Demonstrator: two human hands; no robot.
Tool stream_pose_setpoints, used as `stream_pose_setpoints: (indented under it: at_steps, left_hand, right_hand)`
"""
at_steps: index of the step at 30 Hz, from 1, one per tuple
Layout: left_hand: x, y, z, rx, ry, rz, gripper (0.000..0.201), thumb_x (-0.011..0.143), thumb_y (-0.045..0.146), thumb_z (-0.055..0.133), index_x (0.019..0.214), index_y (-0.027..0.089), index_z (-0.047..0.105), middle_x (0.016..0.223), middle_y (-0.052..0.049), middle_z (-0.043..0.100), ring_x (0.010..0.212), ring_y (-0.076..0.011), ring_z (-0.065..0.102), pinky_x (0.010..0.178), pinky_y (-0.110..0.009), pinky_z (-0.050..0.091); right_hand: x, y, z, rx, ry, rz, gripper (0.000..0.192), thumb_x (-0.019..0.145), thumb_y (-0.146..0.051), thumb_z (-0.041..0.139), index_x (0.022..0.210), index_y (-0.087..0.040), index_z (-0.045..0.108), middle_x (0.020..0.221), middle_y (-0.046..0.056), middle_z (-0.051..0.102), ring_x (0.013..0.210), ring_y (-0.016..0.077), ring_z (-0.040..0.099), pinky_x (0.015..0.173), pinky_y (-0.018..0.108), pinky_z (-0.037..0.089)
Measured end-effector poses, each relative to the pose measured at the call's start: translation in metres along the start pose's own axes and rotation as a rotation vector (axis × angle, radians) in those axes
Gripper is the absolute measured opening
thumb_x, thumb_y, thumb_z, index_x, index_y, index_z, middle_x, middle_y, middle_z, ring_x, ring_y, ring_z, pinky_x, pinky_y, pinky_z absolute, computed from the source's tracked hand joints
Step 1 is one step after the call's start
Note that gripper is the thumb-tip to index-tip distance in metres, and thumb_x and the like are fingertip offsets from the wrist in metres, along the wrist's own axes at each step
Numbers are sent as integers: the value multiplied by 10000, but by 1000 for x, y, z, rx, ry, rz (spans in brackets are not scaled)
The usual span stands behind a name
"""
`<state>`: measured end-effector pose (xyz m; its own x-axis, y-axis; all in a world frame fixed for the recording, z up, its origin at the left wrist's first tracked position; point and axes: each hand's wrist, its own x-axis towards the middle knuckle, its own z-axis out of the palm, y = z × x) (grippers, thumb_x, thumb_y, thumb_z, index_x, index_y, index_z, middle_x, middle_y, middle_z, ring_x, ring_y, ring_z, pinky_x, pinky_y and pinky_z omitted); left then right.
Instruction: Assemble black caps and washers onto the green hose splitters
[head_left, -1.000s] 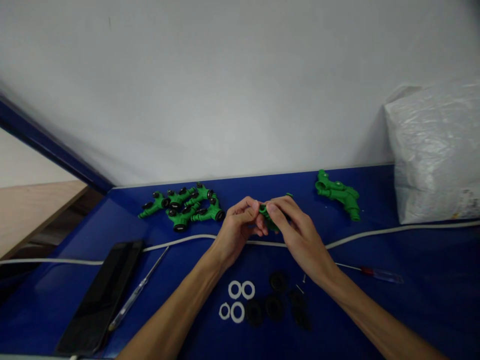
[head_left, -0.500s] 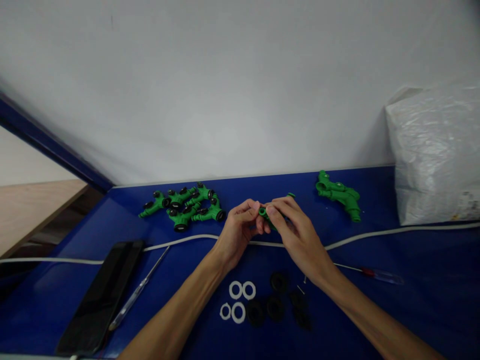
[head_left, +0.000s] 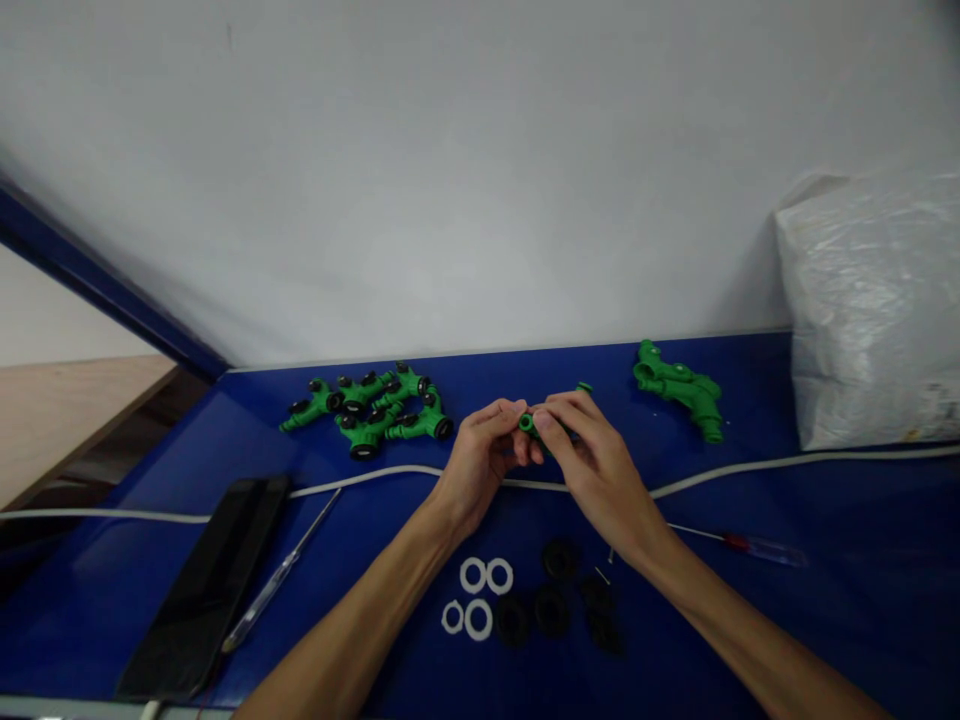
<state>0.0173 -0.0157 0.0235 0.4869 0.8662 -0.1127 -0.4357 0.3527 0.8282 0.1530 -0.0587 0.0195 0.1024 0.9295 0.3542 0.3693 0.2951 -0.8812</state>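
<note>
A green plastic hose splitter [head_left: 527,424] with a round open end is held between my two hands, above the middle of the blue table. My right hand [head_left: 604,470] grips its body, thumb on the near side, and covers most of it. My left hand [head_left: 480,462] is closed at its left end, thumb and fingertips pinched by the opening; whether a small part is between them is hidden. Closer to me lie several white rings [head_left: 478,620], several black rings [head_left: 552,610], dark small parts [head_left: 600,610] and a small screw [head_left: 603,576].
Several green splitters with black fittings [head_left: 365,436] are grouped at the back left, and bare green ones [head_left: 679,388] at the back right. A white cable [head_left: 397,470] crosses the table. Around it are a black phone [head_left: 206,590], two screwdrivers [head_left: 274,585] [head_left: 761,549] and a plastic-wrapped package [head_left: 874,320].
Both hands stay in nearly the same place around the green hose splitter, with only slight finger movement. The whole view has shifted a little.
</note>
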Motion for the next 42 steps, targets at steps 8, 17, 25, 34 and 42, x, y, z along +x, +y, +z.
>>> stream_pose_setpoints:
  at_steps: [8,17,25,34,42]
  left_hand:
    - [0,3,3,226,8,115,317,894,483,676,846,170,662,604,28,575,539,-100,543,531,-211,401]
    - [10,15,-13,494,130,357,331,840,478,750,959,169,768,708,2,625,631,-107,534,608,-218,430]
    - [20,16,-26,207,258,225,466,755,598,783,853,146,723,713,8,611,615,-79,518,560,-182,402]
    - [9,12,-9,178,-26,213,611,821,736,615,1058,189,753,1048,-96,750,994,-224,672,845,-305,512]
    - [9,16,-10,168,46,249,507,886,652,596,1058,199,743,882,-71,701,865,-218,683,767,-315,520]
  right_hand:
    - [4,-3,-2,53,24,48,297,1019,-468,511,980,-247,705,1052,54,624,1030,214,603,923,351,465]
    - [0,-4,-2,323,-50,192,466,1035,-577,384,1261,-258,639,1312,90,620,1106,230,623,759,335,600]
    - [6,-3,-10,98,-36,22,343,944,-444,644,1240,-271,653,1304,87,628,979,216,690,821,400,613]
    - [6,-4,-3,330,-224,170,287,901,-386,683,1137,-223,677,804,3,724,709,193,705,719,384,592]
    - [3,-4,-7,90,-264,164,327,887,-496,694,1044,-217,760,786,25,746,718,209,687,694,363,531]
